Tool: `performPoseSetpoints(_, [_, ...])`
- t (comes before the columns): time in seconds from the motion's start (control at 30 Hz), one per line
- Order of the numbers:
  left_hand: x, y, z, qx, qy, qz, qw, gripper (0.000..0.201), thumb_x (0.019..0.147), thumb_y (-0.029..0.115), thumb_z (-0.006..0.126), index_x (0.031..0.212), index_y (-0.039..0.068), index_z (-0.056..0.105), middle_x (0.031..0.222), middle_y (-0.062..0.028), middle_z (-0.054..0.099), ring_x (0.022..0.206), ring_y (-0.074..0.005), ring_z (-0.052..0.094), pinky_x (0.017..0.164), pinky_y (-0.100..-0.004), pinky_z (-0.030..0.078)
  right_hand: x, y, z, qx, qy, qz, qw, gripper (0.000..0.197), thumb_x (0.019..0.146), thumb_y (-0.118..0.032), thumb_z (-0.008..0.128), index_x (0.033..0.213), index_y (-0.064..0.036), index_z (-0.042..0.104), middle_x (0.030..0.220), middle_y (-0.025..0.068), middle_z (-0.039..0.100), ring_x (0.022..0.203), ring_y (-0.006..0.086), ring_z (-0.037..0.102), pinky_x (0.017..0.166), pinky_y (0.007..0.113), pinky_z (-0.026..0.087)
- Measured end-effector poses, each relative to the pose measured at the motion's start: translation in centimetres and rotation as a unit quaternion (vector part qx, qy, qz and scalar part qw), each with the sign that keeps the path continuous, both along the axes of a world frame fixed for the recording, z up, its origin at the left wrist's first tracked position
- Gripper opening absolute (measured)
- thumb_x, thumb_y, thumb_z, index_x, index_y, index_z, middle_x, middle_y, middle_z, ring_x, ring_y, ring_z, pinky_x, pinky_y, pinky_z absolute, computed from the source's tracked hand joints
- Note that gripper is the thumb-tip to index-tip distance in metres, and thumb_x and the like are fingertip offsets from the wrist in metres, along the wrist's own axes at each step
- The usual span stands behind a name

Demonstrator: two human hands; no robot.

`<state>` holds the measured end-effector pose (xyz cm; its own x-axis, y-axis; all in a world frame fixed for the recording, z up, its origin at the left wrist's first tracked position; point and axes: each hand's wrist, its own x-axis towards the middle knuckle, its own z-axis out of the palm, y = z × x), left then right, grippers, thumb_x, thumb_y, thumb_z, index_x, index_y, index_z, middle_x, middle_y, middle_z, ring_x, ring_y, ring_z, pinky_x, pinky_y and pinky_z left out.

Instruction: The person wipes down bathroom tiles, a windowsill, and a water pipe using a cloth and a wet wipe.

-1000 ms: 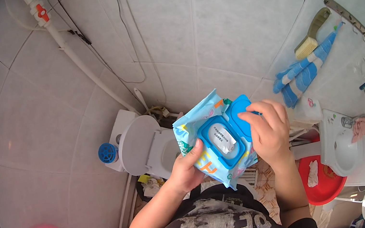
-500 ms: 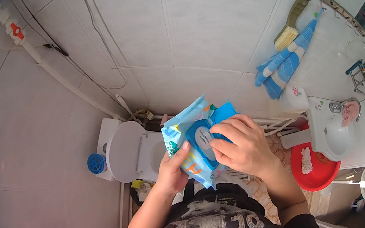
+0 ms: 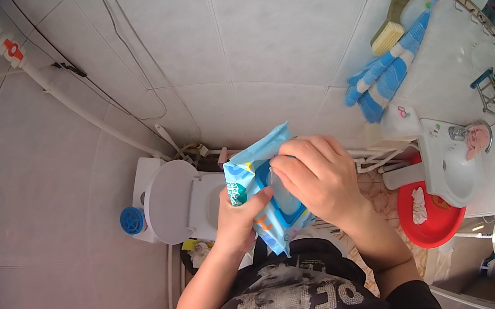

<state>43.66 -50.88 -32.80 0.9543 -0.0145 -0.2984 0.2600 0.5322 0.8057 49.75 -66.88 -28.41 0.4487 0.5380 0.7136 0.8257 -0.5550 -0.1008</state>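
Note:
A light blue pack of wet wipes (image 3: 258,148) is held tilted in front of my chest. My left hand (image 3: 237,219) is closed round its left side, the thumb lying on the front by the blue plastic opening frame (image 3: 292,218). Inside that frame shows a pale oval patch (image 3: 284,193); no print can be made out on it. My right hand (image 3: 321,178) is over the upper right of the frame, thumb and fingertips pinched together at the oval's upper edge. What lies between those fingertips is too small to make out. The flip lid is hidden behind my right hand.
Beyond my left hand is a toilet with its grey lid (image 3: 171,202) raised, a blue round container (image 3: 133,220) beside it. At right are a washbasin (image 3: 459,173), a red basin (image 3: 429,225) holding a crumpled white cloth, a hanging blue-and-white towel (image 3: 389,76) and a brush (image 3: 393,23).
My right fingertips have moved up and left across the opening. The printed oval label seen before no longer shows its print, and the blue flip lid has gone behind my hand.

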Motion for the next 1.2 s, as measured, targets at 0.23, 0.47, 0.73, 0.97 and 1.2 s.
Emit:
performPoseSetpoints(0.23, [0.3, 0.1, 0.3, -0.109, 0.055, 0.037, 0.992, 0.041, 0.08, 0.002, 0.066, 0.119, -0.003, 0.052, 0.109, -0.0098, 0.062, 0.096, -0.0186, 0.062, 0.086, -0.0353, 0.052, 0.1, 0.0, -0.4, 0.048, 0.005, 0.015, 0.999, 0.025, 0.068, -0.007, 0.066, 0.093, -0.0068, 0.061, 0.094, 0.0056, 0.057, 0.082, 0.0227, 0.059, 0.07, 0.035, 0.047])
performPoseSetpoints(0.47, [0.3, 0.3, 0.6, -0.064, 0.011, -0.002, 0.998, 0.044, 0.079, 0.002, 0.07, 0.12, -0.002, 0.054, 0.111, -0.01, 0.063, 0.098, -0.0175, 0.062, 0.088, -0.0341, 0.051, -0.3, 0.2, -0.9, 0.044, 0.024, 0.028, 0.998, 0.023, 0.07, -0.005, 0.068, 0.091, -0.0074, 0.061, 0.093, 0.0056, 0.057, 0.078, 0.0227, 0.058, 0.069, 0.035, 0.046])
performPoseSetpoints(0.73, [0.9, 0.2, 1.3, -0.116, 0.051, 0.085, 0.988, 0.043, 0.082, 0.006, 0.071, 0.12, 0.0, 0.053, 0.112, -0.0091, 0.062, 0.101, -0.0197, 0.062, 0.087, -0.0353, 0.052, -2.5, 0.8, -1.4, 0.17, 0.034, -0.074, 0.982, 0.026, 0.068, -0.005, 0.076, 0.091, -0.0105, 0.063, 0.084, 0.0026, 0.057, 0.071, 0.0202, 0.056, 0.067, 0.034, 0.039])
performPoseSetpoints(0.97, [0.7, -0.6, 1.6, -0.083, 0.02, 0.155, 0.984, 0.037, 0.082, 0.005, 0.07, 0.116, 0.001, 0.056, 0.107, -0.0078, 0.063, 0.095, -0.0171, 0.062, 0.083, -0.0332, 0.051, -2.7, 1.9, -2.8, 0.097, 0.109, -0.119, 0.982, 0.02, 0.07, -0.007, 0.074, 0.086, -0.0106, 0.063, 0.082, -0.0007, 0.058, 0.071, 0.0185, 0.056, 0.066, 0.033, 0.038])
performPoseSetpoints(1.2, [0.4, -1.4, 1.2, -0.06, 0.012, 0.19, 0.98, 0.037, 0.082, 0.004, 0.07, 0.116, 0.001, 0.056, 0.105, -0.0064, 0.063, 0.093, -0.0154, 0.061, 0.081, -0.0302, 0.049, -2.8, 2.5, -3.0, 0.107, 0.106, -0.13, 0.98, 0.019, 0.069, -0.007, 0.074, 0.084, -0.012, 0.063, 0.079, -0.0013, 0.057, 0.07, 0.0178, 0.056, 0.067, 0.033, 0.037])
